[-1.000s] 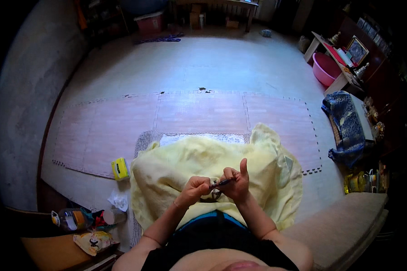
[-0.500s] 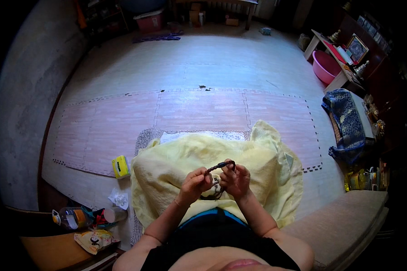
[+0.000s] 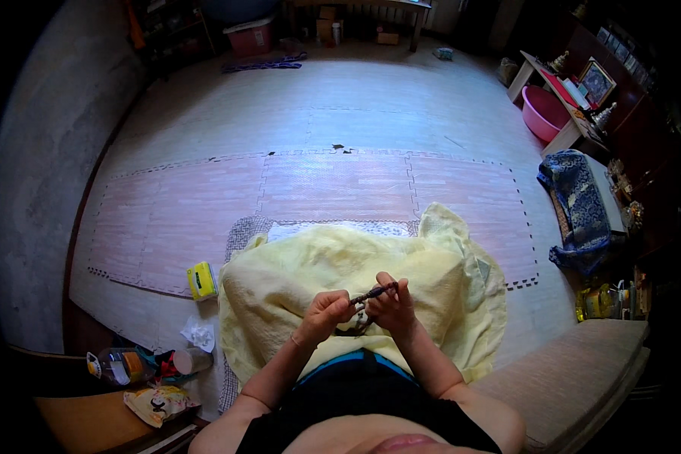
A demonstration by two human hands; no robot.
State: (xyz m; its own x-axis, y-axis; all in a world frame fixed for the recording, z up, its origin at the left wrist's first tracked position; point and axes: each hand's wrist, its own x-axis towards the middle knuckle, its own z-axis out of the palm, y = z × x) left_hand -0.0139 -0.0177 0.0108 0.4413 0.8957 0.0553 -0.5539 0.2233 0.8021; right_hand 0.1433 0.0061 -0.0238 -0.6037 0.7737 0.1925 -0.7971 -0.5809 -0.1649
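A string of small dark beads (image 3: 372,293) is stretched between my hands above my lap. My left hand (image 3: 328,313) is closed on one end of the taut stretch, fingers curled. Gripping the other end, my right hand (image 3: 392,307) has its thumb and index finger raised around the strand. More of the loop dangles below and between the hands, partly hidden by the fingers, with something pale beside it that I cannot make out. A pale yellow cloth (image 3: 318,253) covers my legs beneath both hands.
To the left are a yellow packet (image 3: 202,281), crumpled white tissue (image 3: 198,334), a large bottle (image 3: 119,366) and a patterned bag (image 3: 159,403). A brown cushion (image 3: 564,378) lies at the right. Farther right stand a blue-cloth-draped box (image 3: 579,212) and a pink basin (image 3: 543,113).
The stretched strand now slants up more toward the right hand. The right thumb and fingers have shifted along the beads; my left hand has barely moved.
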